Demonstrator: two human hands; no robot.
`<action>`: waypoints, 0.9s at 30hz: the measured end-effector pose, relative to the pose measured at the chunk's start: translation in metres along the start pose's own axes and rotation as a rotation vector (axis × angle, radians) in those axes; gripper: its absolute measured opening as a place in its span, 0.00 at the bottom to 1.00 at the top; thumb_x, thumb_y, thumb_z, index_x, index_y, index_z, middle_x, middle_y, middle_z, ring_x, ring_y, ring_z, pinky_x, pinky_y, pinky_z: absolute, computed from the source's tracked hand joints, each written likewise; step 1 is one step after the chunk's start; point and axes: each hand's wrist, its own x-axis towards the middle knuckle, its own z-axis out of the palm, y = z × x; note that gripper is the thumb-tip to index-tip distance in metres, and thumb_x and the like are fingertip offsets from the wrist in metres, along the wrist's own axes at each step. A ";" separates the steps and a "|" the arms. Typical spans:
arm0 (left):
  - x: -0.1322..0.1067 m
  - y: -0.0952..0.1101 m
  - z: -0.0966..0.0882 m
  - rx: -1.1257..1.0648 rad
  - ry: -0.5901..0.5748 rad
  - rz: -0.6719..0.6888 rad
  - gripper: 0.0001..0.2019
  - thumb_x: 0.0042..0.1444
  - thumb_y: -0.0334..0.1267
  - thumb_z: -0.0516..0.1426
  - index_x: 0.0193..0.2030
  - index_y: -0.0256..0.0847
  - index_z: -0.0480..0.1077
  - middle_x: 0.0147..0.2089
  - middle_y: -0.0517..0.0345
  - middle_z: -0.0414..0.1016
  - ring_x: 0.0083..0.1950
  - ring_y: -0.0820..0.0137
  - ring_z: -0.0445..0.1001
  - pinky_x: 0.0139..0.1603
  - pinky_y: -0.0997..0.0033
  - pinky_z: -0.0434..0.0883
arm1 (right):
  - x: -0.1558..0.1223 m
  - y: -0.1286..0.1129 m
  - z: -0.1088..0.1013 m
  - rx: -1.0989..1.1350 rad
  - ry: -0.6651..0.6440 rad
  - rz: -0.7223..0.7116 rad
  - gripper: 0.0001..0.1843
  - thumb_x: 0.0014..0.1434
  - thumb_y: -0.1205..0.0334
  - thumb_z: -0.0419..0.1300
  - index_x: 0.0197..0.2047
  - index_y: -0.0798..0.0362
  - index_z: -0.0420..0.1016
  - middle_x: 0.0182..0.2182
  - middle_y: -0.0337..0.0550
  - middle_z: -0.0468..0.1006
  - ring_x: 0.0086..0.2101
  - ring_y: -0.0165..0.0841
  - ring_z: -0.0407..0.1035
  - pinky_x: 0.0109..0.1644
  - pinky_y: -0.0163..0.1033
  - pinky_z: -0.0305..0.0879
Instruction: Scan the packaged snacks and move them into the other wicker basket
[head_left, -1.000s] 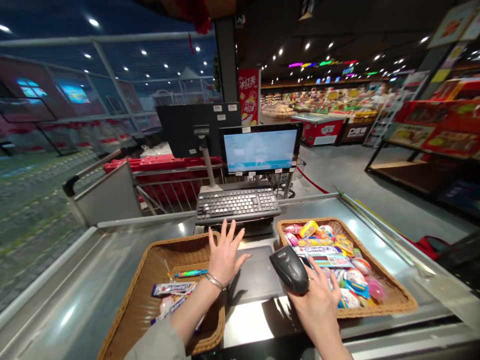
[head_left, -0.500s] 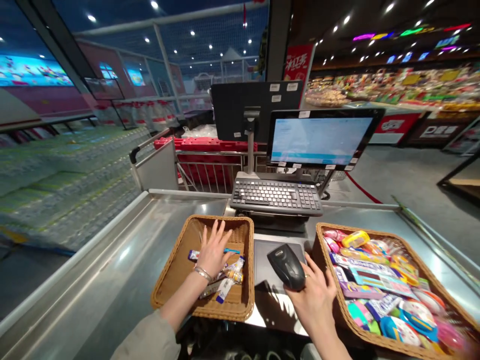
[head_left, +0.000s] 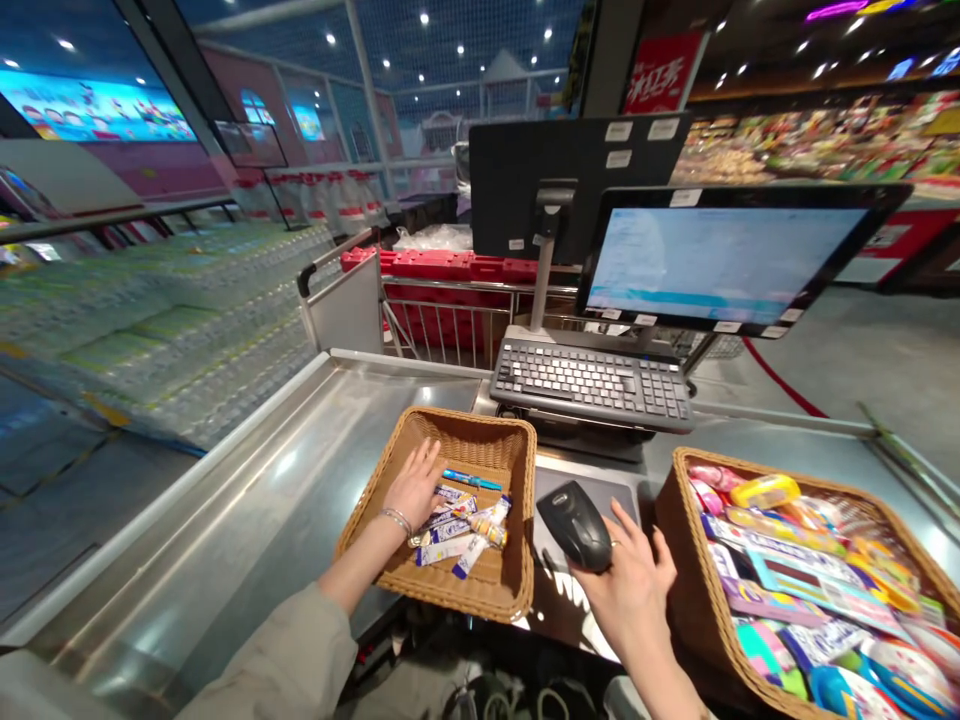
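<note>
My left hand (head_left: 415, 488) reaches into the left wicker basket (head_left: 534, 520), fingers stretched out, at the left of several small packaged sweets. Among them lie a blue pen-like item (head_left: 472, 480) and white-and-blue wrapped sticks (head_left: 471, 556). Whether my fingers touch the wrappers is hard to tell. My right hand (head_left: 628, 580) grips a black handheld barcode scanner (head_left: 576, 525), its head pointing up and left, above a grey plate (head_left: 551, 470) in the counter. To the right of that hand stands another wicker basket (head_left: 679, 560), full of colourful packaged sweets and toys (head_left: 787, 570).
A keyboard (head_left: 592, 385) sits behind the baskets, below a lit monitor (head_left: 720, 260). The metal counter (head_left: 255, 520) stretches left and has a raised rim. Beyond it are a metal cart (head_left: 442, 320) and stacks of bottled drinks (head_left: 165, 340).
My left hand has shifted left within the basket, uncovering more sweets and the blue item. The scanner stays in my right hand. The camera view has turned and tilted slightly.
</note>
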 end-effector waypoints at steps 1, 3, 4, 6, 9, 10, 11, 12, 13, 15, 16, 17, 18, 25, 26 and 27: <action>0.000 -0.002 0.001 0.005 -0.015 -0.005 0.29 0.53 0.38 0.62 0.62 0.37 0.66 0.73 0.40 0.49 0.74 0.53 0.41 0.72 0.48 0.49 | 0.000 0.000 0.000 -0.003 -0.003 0.000 0.14 0.56 0.49 0.56 0.30 0.48 0.76 0.43 0.44 0.81 0.55 0.45 0.66 0.63 0.58 0.42; 0.001 -0.006 0.001 0.013 -0.050 -0.007 0.27 0.54 0.37 0.62 0.62 0.37 0.66 0.73 0.40 0.48 0.74 0.53 0.40 0.72 0.48 0.49 | 0.000 0.000 0.000 -0.010 -0.011 -0.003 0.14 0.56 0.49 0.56 0.30 0.48 0.76 0.43 0.44 0.81 0.55 0.45 0.66 0.63 0.58 0.42; 0.002 -0.007 0.001 0.017 -0.073 -0.006 0.27 0.54 0.37 0.61 0.61 0.36 0.66 0.73 0.39 0.48 0.74 0.53 0.40 0.72 0.48 0.49 | 0.000 0.000 0.000 -0.014 -0.014 -0.006 0.14 0.56 0.49 0.56 0.30 0.48 0.76 0.43 0.44 0.81 0.55 0.45 0.66 0.63 0.59 0.42; 0.005 -0.008 0.002 0.021 -0.121 -0.001 0.26 0.54 0.35 0.61 0.61 0.35 0.66 0.73 0.39 0.47 0.74 0.53 0.40 0.72 0.49 0.48 | 0.000 0.000 0.000 -0.022 -0.017 -0.011 0.14 0.56 0.49 0.56 0.31 0.48 0.77 0.43 0.44 0.81 0.55 0.45 0.66 0.63 0.59 0.43; 0.012 -0.006 0.006 0.019 -0.160 0.013 0.26 0.53 0.33 0.61 0.60 0.36 0.67 0.73 0.40 0.48 0.74 0.54 0.41 0.73 0.50 0.47 | -0.001 0.003 0.001 -0.035 -0.019 -0.012 0.13 0.56 0.50 0.56 0.31 0.48 0.76 0.43 0.45 0.81 0.55 0.45 0.66 0.63 0.59 0.43; 0.015 -0.006 0.008 0.018 -0.167 0.018 0.26 0.53 0.33 0.61 0.60 0.36 0.67 0.72 0.41 0.49 0.74 0.55 0.41 0.73 0.51 0.47 | -0.001 0.004 0.002 -0.038 -0.017 -0.014 0.13 0.56 0.50 0.56 0.31 0.48 0.76 0.43 0.45 0.81 0.55 0.45 0.66 0.63 0.59 0.42; 0.018 -0.005 0.010 0.016 -0.177 0.024 0.26 0.52 0.33 0.61 0.60 0.37 0.67 0.72 0.41 0.50 0.74 0.56 0.42 0.73 0.51 0.47 | -0.001 0.005 0.002 -0.040 -0.015 -0.015 0.13 0.56 0.50 0.56 0.30 0.48 0.76 0.43 0.45 0.81 0.55 0.45 0.66 0.63 0.59 0.42; 0.021 -0.004 0.013 0.015 -0.188 0.029 0.25 0.52 0.33 0.61 0.59 0.38 0.68 0.72 0.42 0.51 0.74 0.56 0.43 0.73 0.52 0.47 | -0.001 0.006 0.002 -0.040 -0.014 -0.017 0.12 0.55 0.51 0.56 0.31 0.48 0.76 0.43 0.45 0.81 0.55 0.46 0.66 0.63 0.59 0.42; 0.024 -0.004 0.016 0.014 -0.199 0.033 0.25 0.52 0.33 0.61 0.59 0.38 0.68 0.72 0.43 0.52 0.74 0.56 0.44 0.72 0.52 0.47 | 0.000 0.007 0.003 -0.039 -0.012 -0.016 0.12 0.55 0.51 0.57 0.31 0.48 0.76 0.43 0.44 0.81 0.55 0.46 0.66 0.63 0.59 0.42; 0.031 -0.004 0.023 0.011 -0.222 0.033 0.24 0.52 0.34 0.61 0.58 0.39 0.69 0.71 0.43 0.55 0.74 0.56 0.47 0.72 0.52 0.49 | 0.000 0.009 0.003 -0.038 -0.019 -0.011 0.11 0.55 0.52 0.57 0.32 0.48 0.76 0.43 0.43 0.81 0.55 0.46 0.66 0.63 0.59 0.42; 0.034 -0.004 0.027 0.011 -0.234 0.030 0.23 0.53 0.34 0.61 0.57 0.38 0.69 0.70 0.43 0.56 0.73 0.56 0.49 0.72 0.52 0.49 | 0.001 0.009 0.003 -0.038 -0.025 -0.006 0.11 0.55 0.52 0.57 0.32 0.48 0.76 0.44 0.43 0.81 0.55 0.46 0.66 0.63 0.59 0.43; 0.038 -0.006 0.030 0.011 -0.244 0.025 0.23 0.53 0.33 0.61 0.57 0.38 0.70 0.69 0.42 0.58 0.73 0.56 0.50 0.71 0.52 0.50 | 0.001 0.010 0.003 -0.038 -0.029 -0.001 0.11 0.55 0.52 0.57 0.32 0.48 0.76 0.44 0.42 0.81 0.56 0.45 0.66 0.63 0.59 0.42; 0.041 -0.007 0.034 0.011 -0.254 0.019 0.22 0.53 0.33 0.60 0.56 0.37 0.70 0.69 0.42 0.60 0.72 0.55 0.52 0.71 0.52 0.51 | 0.002 0.010 0.003 -0.038 -0.032 0.004 0.12 0.55 0.51 0.56 0.32 0.48 0.76 0.44 0.42 0.81 0.56 0.45 0.66 0.63 0.59 0.42; 0.057 -0.016 0.057 0.021 -0.290 0.001 0.14 0.58 0.29 0.55 0.50 0.39 0.74 0.63 0.44 0.69 0.69 0.58 0.59 0.68 0.53 0.55 | 0.006 0.016 0.004 -0.025 -0.027 0.034 0.17 0.57 0.46 0.54 0.28 0.48 0.75 0.43 0.46 0.81 0.55 0.46 0.67 0.63 0.59 0.44; 0.059 -0.017 0.061 0.023 -0.293 0.003 0.13 0.59 0.30 0.55 0.50 0.39 0.73 0.62 0.44 0.69 0.68 0.57 0.60 0.68 0.52 0.56 | 0.006 0.017 0.004 -0.026 -0.027 0.039 0.18 0.57 0.45 0.53 0.28 0.48 0.75 0.43 0.46 0.81 0.55 0.46 0.67 0.63 0.59 0.44; 0.061 -0.018 0.064 0.024 -0.295 0.004 0.12 0.60 0.32 0.56 0.51 0.38 0.72 0.61 0.44 0.69 0.66 0.57 0.62 0.66 0.50 0.58 | 0.006 0.018 0.005 -0.028 -0.026 0.043 0.18 0.57 0.45 0.53 0.28 0.48 0.75 0.42 0.46 0.81 0.54 0.46 0.67 0.63 0.59 0.44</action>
